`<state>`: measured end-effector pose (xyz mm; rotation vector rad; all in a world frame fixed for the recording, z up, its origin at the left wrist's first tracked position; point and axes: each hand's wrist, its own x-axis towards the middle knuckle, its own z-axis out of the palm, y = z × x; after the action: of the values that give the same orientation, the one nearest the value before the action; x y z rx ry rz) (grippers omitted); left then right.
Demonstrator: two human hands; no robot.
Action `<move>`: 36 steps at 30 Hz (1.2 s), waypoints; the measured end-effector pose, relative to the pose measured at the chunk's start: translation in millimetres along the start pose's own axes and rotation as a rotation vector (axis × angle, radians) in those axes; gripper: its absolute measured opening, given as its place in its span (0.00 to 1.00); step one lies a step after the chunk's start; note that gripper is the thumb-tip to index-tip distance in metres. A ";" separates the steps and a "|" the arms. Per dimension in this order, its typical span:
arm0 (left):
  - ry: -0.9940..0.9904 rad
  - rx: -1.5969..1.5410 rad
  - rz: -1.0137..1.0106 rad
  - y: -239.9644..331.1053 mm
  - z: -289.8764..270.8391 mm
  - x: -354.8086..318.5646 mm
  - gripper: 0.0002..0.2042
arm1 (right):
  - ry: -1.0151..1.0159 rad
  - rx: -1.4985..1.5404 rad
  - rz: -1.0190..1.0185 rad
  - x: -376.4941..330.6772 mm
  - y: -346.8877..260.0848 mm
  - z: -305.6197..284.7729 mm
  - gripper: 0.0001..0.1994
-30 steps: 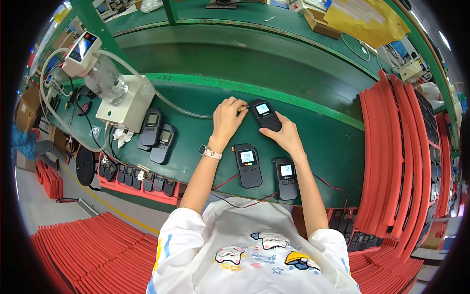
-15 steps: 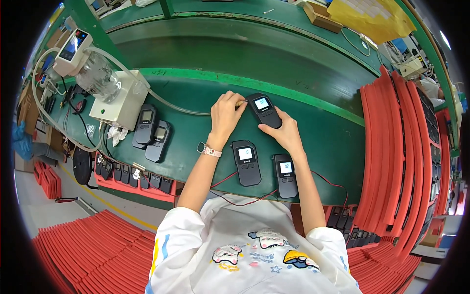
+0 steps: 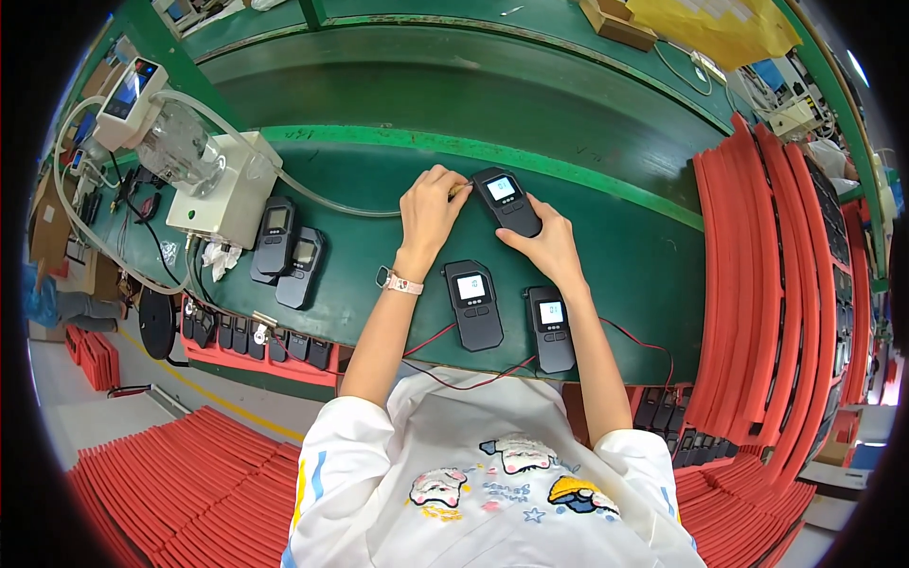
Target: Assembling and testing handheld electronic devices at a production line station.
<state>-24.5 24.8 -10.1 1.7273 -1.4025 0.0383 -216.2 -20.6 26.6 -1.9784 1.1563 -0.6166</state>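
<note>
My right hand (image 3: 546,239) grips the lower part of a black handheld meter (image 3: 507,202) with a lit screen, tilted above the green bench. At its upper left corner, my left hand (image 3: 434,204) pinches the end of a clear flexible tube (image 3: 348,209); a small brass-coloured tip shows between the fingers. Whether that tip touches the meter I cannot tell. Nearer to me lie two more black meters with lit screens, one in the middle (image 3: 473,317) and one beside my right forearm (image 3: 552,331). Red and black wires (image 3: 445,333) run by them.
Left on the bench stand a cream box (image 3: 241,204) and a clear jar (image 3: 185,151) with a white display unit, joined by tubing. Two dark-screened meters (image 3: 295,270) overlap beside them. Stacked red trays (image 3: 734,284) rise at the right; more red trays (image 3: 180,483) sit at the lower left.
The whole view has shifted slightly. Readings on the held meter and on the one by my right forearm have changed. Both hands keep their grip.
</note>
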 end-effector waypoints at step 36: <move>-0.346 -0.103 0.126 8.0 -34.6 -0.6 0.07 | 0.290 -0.200 -0.049 -36.7 -11.0 39.5 0.27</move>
<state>-14.6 47.4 15.4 1.6099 -1.7311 -0.2710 -199.8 29.4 10.2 -2.1403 1.3930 -0.8639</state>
